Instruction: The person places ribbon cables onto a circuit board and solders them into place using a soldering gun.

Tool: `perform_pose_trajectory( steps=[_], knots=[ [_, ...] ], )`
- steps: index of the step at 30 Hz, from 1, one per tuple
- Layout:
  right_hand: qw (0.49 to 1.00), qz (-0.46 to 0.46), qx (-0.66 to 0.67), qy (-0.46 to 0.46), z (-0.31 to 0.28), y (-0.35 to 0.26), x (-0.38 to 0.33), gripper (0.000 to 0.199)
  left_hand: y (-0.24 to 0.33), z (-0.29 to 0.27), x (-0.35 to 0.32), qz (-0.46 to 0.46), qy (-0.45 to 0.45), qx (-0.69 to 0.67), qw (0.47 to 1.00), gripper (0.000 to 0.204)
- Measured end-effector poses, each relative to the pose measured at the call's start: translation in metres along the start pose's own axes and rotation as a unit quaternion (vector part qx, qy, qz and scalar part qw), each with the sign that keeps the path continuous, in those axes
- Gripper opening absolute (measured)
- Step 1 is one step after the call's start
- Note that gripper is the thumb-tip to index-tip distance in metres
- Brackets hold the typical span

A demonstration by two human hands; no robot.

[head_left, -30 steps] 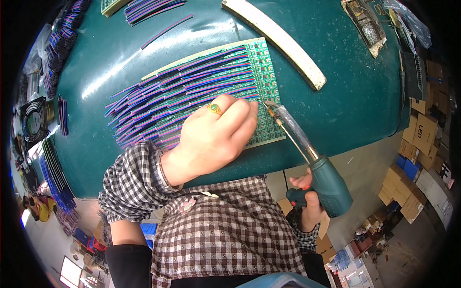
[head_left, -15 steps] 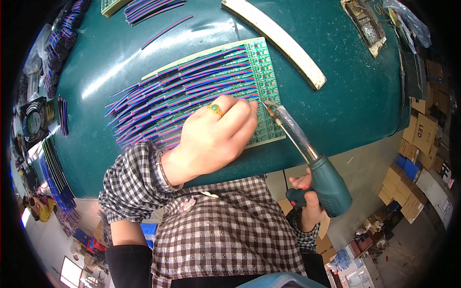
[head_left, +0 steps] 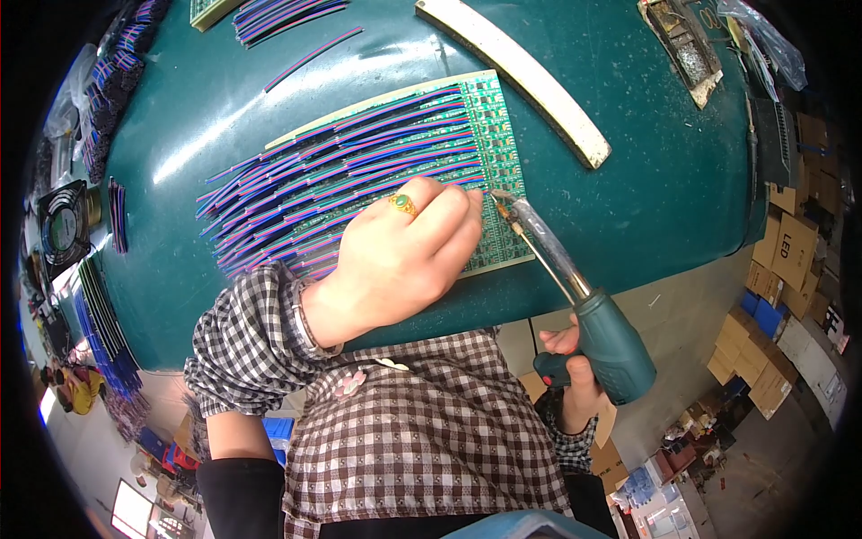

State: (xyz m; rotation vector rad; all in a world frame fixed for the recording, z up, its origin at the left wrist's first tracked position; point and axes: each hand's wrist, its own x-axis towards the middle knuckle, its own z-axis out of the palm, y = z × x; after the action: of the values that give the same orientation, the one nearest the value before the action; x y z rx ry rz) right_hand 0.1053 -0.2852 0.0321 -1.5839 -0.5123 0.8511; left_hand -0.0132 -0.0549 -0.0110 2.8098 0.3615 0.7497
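Observation:
My left hand (head_left: 395, 247), wearing a green-stoned ring, is closed in a pinch over the green circuit board panel (head_left: 505, 162). Its fingertips are at the ends of the coloured ribbon wires (head_left: 359, 148), on a wire that the fingers mostly hide. Rows of these wires, blue, red and black, run leftward from the panel's right-hand strip. My right hand (head_left: 575, 373) grips a dark green soldering gun (head_left: 615, 346) by its handle, fingers wrapped round near the red trigger. The gun's long metal tip (head_left: 503, 202), with a thin feed tube beside it, reaches the board just right of my left fingertips.
A curved white bar (head_left: 521, 81) lies beyond the panel. One loose wire (head_left: 312, 59) and a wire bundle (head_left: 283, 20) are at the back. A worn metal tray (head_left: 681, 49) lies far right. A small black fan (head_left: 65, 229) stands at the left edge of the green table (head_left: 628, 216).
The soldering gun has shifted very slightly to the left, its tip staying at the board by my left fingertips. My left hand has kept its place.

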Motion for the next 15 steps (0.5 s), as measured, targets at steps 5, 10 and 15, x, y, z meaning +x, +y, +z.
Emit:
perform_pose_trajectory(
  steps=[5, 10, 15],
  knots=[
    [1.0, -0.013, -0.002, -0.011, -0.0007, -0.0008, 0.0007, 0.054, -0.0002, 0.0013, -0.0008, 0.002, 0.0, 0.004, 1.0, 0.03],
    [0.999, -0.034, -0.004, -0.001, -0.003, 0.0009, 0.0003, 0.056, -0.0001, 0.0001, -0.0005, -0.001, -0.004, 0.002, 1.0, 0.031],
    [0.999, -0.051, -0.008, -0.012, -0.0062, 0.0028, -0.0001, 0.055, -0.0002, 0.0008, -0.0009, 0.0, -0.003, 0.003, 1.0, 0.031]
  ],
)
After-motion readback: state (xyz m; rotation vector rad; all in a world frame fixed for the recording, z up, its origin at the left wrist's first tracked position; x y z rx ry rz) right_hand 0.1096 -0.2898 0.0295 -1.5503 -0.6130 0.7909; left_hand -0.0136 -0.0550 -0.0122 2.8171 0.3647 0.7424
